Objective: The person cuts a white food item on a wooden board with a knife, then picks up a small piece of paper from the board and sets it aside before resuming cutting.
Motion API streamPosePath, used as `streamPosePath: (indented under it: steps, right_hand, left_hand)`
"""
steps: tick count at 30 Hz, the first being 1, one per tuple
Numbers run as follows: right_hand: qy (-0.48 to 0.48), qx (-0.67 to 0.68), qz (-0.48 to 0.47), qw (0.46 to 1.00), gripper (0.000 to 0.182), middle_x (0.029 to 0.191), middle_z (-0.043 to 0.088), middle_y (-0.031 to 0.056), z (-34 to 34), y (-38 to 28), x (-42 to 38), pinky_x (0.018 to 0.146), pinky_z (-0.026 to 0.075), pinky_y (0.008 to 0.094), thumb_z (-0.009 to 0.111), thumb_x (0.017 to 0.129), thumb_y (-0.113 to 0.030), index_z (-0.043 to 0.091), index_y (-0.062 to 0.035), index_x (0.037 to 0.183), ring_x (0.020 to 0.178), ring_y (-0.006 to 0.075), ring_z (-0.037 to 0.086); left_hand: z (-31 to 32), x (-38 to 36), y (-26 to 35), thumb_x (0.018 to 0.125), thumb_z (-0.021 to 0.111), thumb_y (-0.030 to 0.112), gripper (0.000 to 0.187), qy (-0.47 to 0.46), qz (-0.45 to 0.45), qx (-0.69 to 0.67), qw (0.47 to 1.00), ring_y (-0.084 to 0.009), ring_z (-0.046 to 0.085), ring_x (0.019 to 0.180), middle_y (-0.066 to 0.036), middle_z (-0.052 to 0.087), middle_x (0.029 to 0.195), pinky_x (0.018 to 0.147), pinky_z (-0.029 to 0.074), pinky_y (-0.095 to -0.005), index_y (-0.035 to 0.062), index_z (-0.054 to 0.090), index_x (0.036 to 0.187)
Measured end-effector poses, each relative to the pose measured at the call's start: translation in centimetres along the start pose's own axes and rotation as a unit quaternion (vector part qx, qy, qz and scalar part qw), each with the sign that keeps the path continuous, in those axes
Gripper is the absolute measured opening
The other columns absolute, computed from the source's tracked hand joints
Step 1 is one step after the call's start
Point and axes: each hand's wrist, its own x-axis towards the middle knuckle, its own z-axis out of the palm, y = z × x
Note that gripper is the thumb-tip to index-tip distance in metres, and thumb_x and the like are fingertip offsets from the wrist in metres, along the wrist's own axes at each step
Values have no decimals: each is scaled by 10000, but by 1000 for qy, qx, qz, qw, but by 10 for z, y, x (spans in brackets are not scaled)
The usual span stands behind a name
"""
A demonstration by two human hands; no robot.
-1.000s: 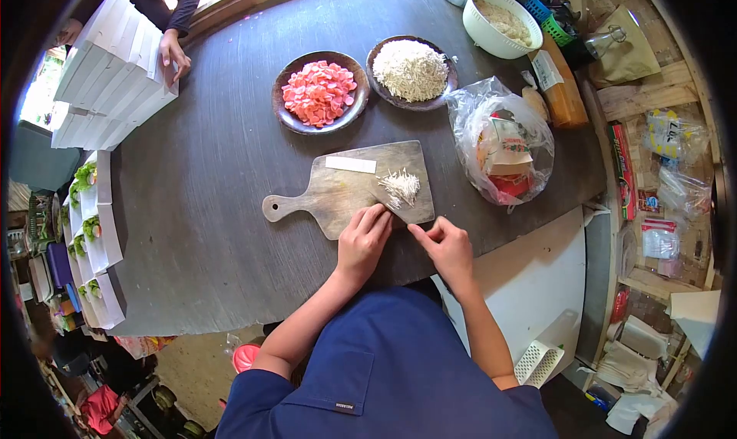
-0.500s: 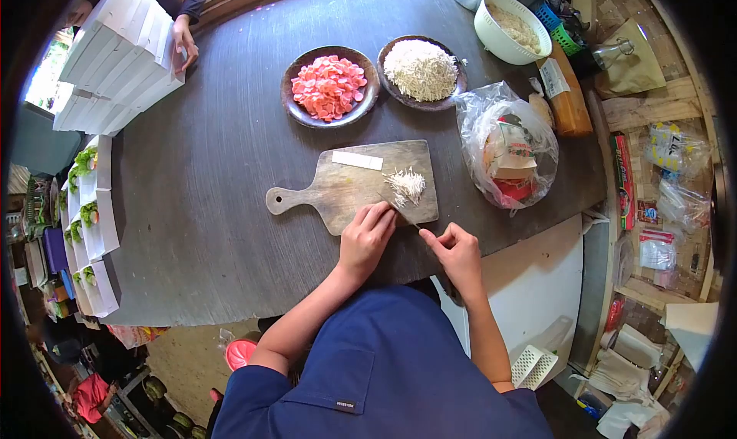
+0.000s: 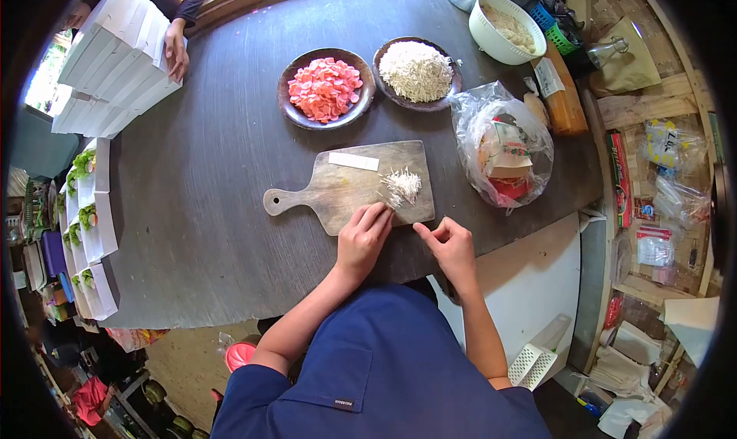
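Observation:
A wooden cutting board (image 3: 321, 187) with a handle lies on the table in front of me. My left hand (image 3: 361, 241) rests at its near edge with fingers bunched; whatever is under the fingertips is hidden. My right hand (image 3: 451, 251) is closed on a knife, just off the board's near right corner. The thin blade is hard to make out and points toward my left fingertips. Beyond the fingers sits a small pile of fine white shreds (image 3: 402, 186). A flat white strip (image 3: 354, 161) lies toward the board's far side.
Behind the board are a bowl of pink slices (image 3: 325, 90) and a bowl of white shreds (image 3: 417, 71). A clear plastic bag (image 3: 503, 147) stands at right, a white basin (image 3: 507, 31) farther back. Stacked white boxes (image 3: 123, 55) and another person's hand (image 3: 176, 51) are at far left.
The view has shifted slightly. My hands stay in nearly the same place, with the knife still at my left fingertips. The other person's hand has moved a little beside the boxes.

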Motion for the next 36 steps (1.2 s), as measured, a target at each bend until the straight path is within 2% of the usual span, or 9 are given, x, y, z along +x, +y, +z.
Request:
streamPosePath:
  steps: [5, 13, 16, 21, 30, 32, 33, 35, 36]
  right_hand:
    - [3, -19, -2, 1000, 541, 612, 649, 96, -5, 0, -11, 586, 500, 373, 893, 921, -428, 604, -17, 719, 546, 170, 587]
    - [6, -72, -7, 997, 549, 635, 675, 113, -5, -3, -8, 600, 516, 416, 874, 926, -463, 610, -27, 722, 557, 245, 655]
    - [24, -37, -41, 998, 545, 632, 671, 120, 11, -6, 0, 598, 515, 408, 877, 924, -460, 615, -27, 721, 554, 239, 648]
    - [11, 8, -14, 1000, 541, 633, 667, 118, 9, -3, 4, 594, 512, 397, 881, 922, -457, 620, -25, 726, 559, 222, 642]
    - [3, -21, 16, 1000, 550, 622, 650, 104, -4, 5, -13, 594, 493, 401, 885, 916, -461, 609, -25, 729, 545, 210, 586]
    - [15, -14, -9, 1000, 527, 584, 557, 11, -3, 2, -14, 543, 409, 298, 904, 937, -330, 550, -20, 699, 595, 53, 463]
    - [14, -14, -10, 1000, 527, 584, 557, 11, -3, 2, -14, 543, 409, 298, 904, 937, -330, 550, -20, 699, 595, 53, 463]
    - [11, -46, 5, 999, 551, 617, 650, 104, -5, 4, -14, 604, 505, 401, 891, 909, -458, 609, -26, 719, 553, 214, 608]
    - [11, -47, 5, 999, 551, 617, 650, 104, -6, 5, -13, 604, 505, 401, 891, 909, -458, 609, -26, 719, 553, 214, 608]
  left_hand:
    - [1, -1, -2, 908, 781, 86, 200, 3, 2, 3, 1000, -257, 713, 1066, -69, 720, 1174, 883, 611, -376, 15, 765, 1094]
    - [0, -1, 0, 899, 782, 72, 195, 2, 0, 12, 1000, -260, 715, 1061, -72, 724, 1167, 878, 613, -375, 13, 770, 1084]
    - [1, -1, -1, 893, 783, 66, 202, 3, 6, 13, 1000, -263, 715, 1058, -71, 728, 1169, 876, 614, -376, 11, 772, 1087]
    - [0, -3, -2, 891, 785, 67, 217, 2, 6, 14, 1000, -266, 714, 1055, -70, 731, 1182, 877, 613, -374, 10, 773, 1099]
    - [3, -1, -1, 894, 790, 68, 194, 16, 4, 11, 1000, -266, 711, 1035, -71, 725, 1165, 867, 608, -378, 14, 762, 1078]
    - [4, -2, -2, 897, 792, 74, 184, 12, 6, 14, 1000, -267, 710, 1029, -70, 724, 1159, 860, 609, -378, 16, 761, 1069]
    - [3, -2, -3, 897, 792, 74, 184, 13, 6, 15, 1000, -267, 710, 1029, -70, 724, 1159, 860, 609, -378, 16, 761, 1069]
    - [3, -1, -2, 896, 794, 74, 191, 12, 4, 10, 1000, -265, 712, 1032, -69, 725, 1160, 856, 610, -378, 16, 761, 1074]
    - [3, -1, -1, 896, 794, 74, 191, 12, 4, 10, 1000, -265, 712, 1032, -69, 725, 1160, 856, 610, -378, 16, 761, 1074]
